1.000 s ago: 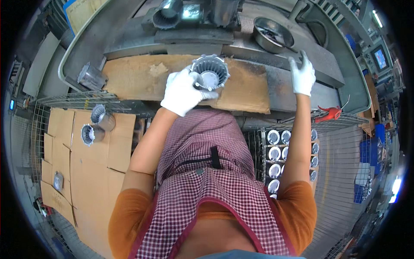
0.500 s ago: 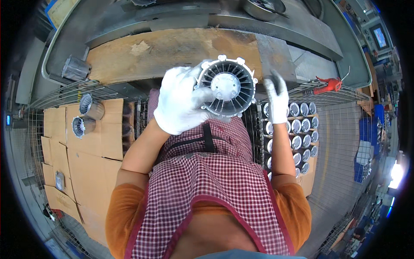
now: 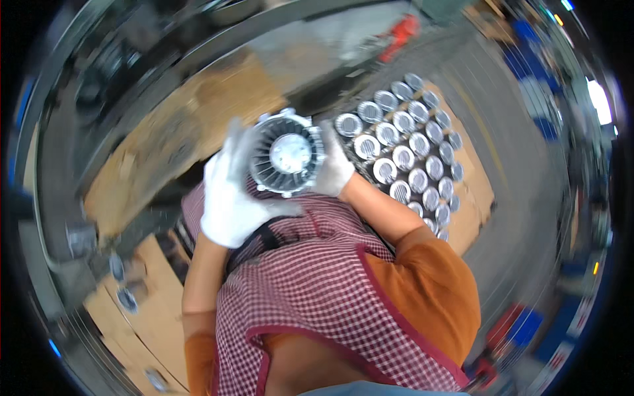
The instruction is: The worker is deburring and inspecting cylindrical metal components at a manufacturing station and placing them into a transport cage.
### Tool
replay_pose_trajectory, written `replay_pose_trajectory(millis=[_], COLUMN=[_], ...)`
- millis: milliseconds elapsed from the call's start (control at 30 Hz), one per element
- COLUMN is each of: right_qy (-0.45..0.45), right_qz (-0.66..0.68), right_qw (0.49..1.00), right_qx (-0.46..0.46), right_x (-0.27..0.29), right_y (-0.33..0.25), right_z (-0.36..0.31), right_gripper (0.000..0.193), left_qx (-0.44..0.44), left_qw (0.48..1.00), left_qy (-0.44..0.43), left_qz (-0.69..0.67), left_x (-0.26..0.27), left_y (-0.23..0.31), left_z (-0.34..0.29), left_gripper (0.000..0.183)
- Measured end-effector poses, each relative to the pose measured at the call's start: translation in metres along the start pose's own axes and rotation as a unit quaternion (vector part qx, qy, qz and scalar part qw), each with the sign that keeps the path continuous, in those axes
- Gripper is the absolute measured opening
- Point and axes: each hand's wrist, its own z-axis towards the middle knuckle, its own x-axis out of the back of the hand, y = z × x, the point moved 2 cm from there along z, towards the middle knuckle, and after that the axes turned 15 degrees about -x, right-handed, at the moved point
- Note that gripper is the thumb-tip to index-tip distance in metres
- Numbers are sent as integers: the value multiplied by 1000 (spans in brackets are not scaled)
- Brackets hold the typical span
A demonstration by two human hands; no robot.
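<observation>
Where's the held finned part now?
The finned part is just left of centre in the head view, between the left hand and the right hand, with the round parts to its right.

The bench point(image 3: 317, 53) is grey, with a brown wood board point(image 3: 231, 99) along its near edge. Past the bench's right end, the floor point(image 3: 528, 191) is grey and has 1 faint yellow line point(image 3: 485, 142). Blue boxes point(image 3: 526, 51) stand out there too, and 1 white light point(image 3: 599, 102) shines very bright. Well off from the bench's near right corner, a red box point(image 3: 504, 326) sits beside a blue one. The far parts look blurry.
</observation>
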Motion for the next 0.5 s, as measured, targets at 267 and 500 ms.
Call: replay_pose_trajectory(millis=[267, 500], right_qy=[423, 769], right_qz=[7, -165], right_qw=[896, 532], right_qx=[136, 314], right_x=[80, 124], right_y=[-47, -125], right_z=[-161, -331], right_gripper=[58, 100], left_qx=[35, -20], left_qw=[999, 996], left_qy=[-24, -89], left_qz=[-27, 22], left_x=[-43, -105], left_y=[-7, -4], left_z=[54, 165], left_gripper=[75, 70])
